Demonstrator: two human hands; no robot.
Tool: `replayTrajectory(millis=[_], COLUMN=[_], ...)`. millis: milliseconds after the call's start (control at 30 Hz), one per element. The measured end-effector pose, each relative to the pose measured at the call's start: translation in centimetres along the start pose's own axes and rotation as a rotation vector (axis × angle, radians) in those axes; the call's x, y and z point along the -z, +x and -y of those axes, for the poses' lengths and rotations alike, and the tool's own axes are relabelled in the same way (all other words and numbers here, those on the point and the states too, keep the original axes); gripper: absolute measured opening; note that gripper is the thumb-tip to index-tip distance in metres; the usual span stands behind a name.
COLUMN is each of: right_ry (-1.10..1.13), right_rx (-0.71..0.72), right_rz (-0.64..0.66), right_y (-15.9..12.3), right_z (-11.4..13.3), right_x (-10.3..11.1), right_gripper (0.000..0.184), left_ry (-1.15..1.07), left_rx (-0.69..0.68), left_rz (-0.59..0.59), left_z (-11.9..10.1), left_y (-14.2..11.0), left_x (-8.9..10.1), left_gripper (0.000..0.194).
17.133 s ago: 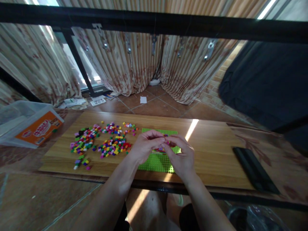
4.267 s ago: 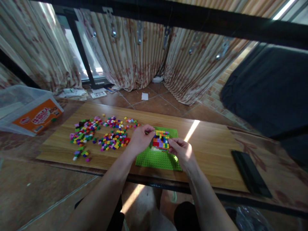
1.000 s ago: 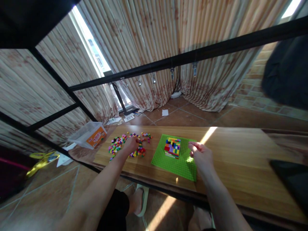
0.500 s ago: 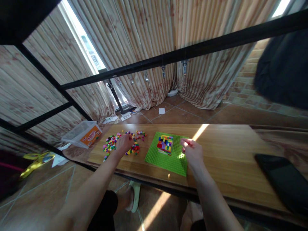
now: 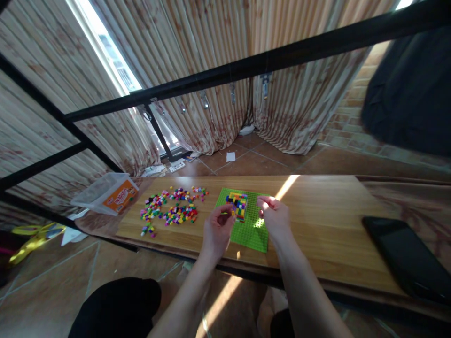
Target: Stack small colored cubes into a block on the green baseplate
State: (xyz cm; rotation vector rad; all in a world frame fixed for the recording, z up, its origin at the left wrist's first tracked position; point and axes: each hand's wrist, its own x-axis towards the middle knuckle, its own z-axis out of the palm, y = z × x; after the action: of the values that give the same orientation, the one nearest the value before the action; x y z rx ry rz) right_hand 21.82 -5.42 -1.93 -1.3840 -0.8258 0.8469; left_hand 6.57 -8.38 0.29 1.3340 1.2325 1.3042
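My left hand (image 5: pixel 217 231) is at the left side of the green baseplate (image 5: pixel 252 237), pinching a small yellow brick (image 5: pixel 233 213) between thumb and fingertips. Just behind it stands a block of multicoloured bricks (image 5: pixel 240 201) on the plate, partly covered by that hand. To the right of the block, my right hand (image 5: pixel 275 216) hovers over the plate's right edge. Its fingers are curled together, and whatever may be between them is too small to make out.
Loose coloured bricks (image 5: pixel 181 214) lie in several piles on the left of the wooden table (image 5: pixel 317 220). A clear plastic tub (image 5: pixel 93 197) with an orange label stands at the far left. A black phone-like slab (image 5: pixel 405 256) lies at the right.
My left hand has moved right from the loose bricks to the baseplate, now with a yellow brick in its fingertips. My right hand stays near the plate's right edge. The view has shifted slightly.
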Motion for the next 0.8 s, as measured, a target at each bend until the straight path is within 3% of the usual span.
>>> replayTrajectory(millis=[200, 400, 633, 800], right_ry=[0.009, 0.006, -0.020, -0.017], right_rx=[-0.027, -0.009, 0.003, -0.001], right_rz=[0.032, 0.077, 0.087, 0.092], right_y=[0.1, 0.1, 0.1, 0.1], right_z=[0.0, 0.1, 0.0, -0.1], right_x=[-0.2, -0.7, -0.6, -0.6], right_gripper=[0.033, 0.033, 0.034, 0.032], left_ry=[0.015, 0.218, 0.457, 0.494], left_rx=[-0.042, -0.174, -0.275, -0.325], left_rz=[-0.031, -0.041, -0.007, 0.066], left_z=[0.4, 0.9, -0.9, -1.3], left_y=[0.2, 0.4, 0.8, 1.6], left_x=[-0.7, -0.3, 0.2, 0.1], left_gripper=[0.030, 0.032, 0.028, 0.019])
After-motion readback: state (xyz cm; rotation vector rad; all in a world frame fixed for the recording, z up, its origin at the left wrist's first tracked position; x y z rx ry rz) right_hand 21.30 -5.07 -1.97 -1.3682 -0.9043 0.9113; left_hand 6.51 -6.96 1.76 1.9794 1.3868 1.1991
